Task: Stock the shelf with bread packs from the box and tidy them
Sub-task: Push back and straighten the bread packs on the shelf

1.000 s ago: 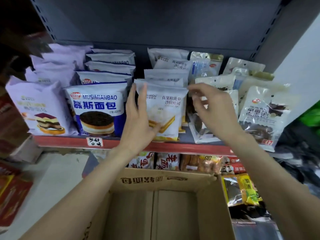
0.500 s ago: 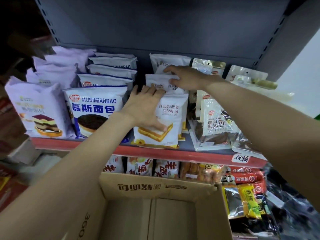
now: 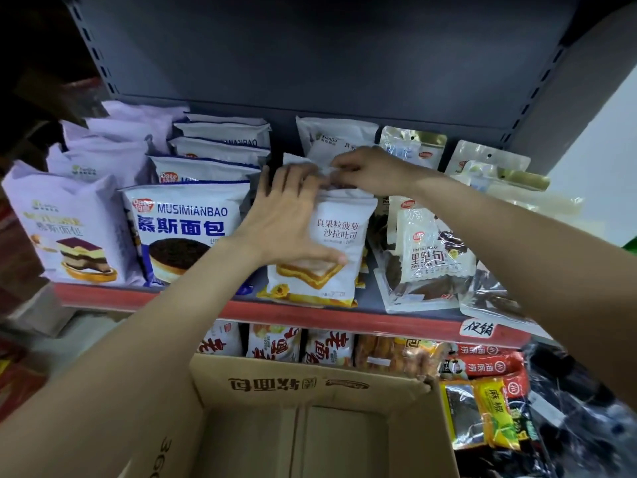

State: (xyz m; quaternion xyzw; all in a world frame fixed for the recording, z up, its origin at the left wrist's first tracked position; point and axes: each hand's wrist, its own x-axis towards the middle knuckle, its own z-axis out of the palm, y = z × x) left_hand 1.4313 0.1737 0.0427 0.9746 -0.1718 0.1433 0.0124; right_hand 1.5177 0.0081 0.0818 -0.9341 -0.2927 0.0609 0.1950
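The white bread pack [image 3: 339, 250] stands upright at the shelf [image 3: 344, 317] front, label facing out. The left hand [image 3: 286, 222] presses flat on its face, fingers spread, while the right hand [image 3: 370, 172] pinches its top edge.

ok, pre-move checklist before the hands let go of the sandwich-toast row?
1. Front sandwich-toast pack upright at the shelf edge: ok.
2. Left hand bracing its face, thumb low on the pack: ok.
3. Right hand pinching the top of a pack behind it: ok.
4. Back packs aligned: cannot tell, hands cover them.
5. Cardboard box emptied: ok for the visible floor, near end out of view.
6. Neighbouring MUSIMIANBAO pack undisturbed, upright: ok.
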